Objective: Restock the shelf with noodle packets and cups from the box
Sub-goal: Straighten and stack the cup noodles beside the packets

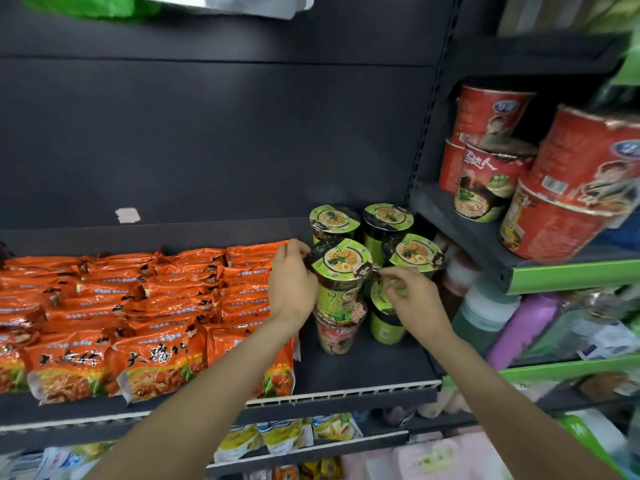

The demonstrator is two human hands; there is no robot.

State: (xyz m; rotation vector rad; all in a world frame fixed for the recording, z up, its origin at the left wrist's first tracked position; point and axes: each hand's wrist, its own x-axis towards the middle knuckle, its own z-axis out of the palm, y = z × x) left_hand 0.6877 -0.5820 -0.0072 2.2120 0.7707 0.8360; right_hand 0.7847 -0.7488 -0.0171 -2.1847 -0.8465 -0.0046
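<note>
Orange packets (138, 306) filled the shelf's (363, 372) left and middle, brush-style Chinese characters on the front row, not legible enough to transcribe. Left hand (292, 285) curled around the green cup's (341, 271) left side; cup upright, long axis vertical, stacked on a lower cup (337, 332) near the shelf's right end. Right hand (410, 296) just beside it to the right, fingertips pinching at the lid rim; actual contact unclear. Left hand was nearer. Red bowls (571, 188) on the right shelf, one reading 汤达人.

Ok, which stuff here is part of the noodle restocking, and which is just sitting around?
Part of the job:
green noodle cup, held by left hand
right hand
orange noodle packets
shelf

Just there:
red noodle bowls
purple bottle
</note>
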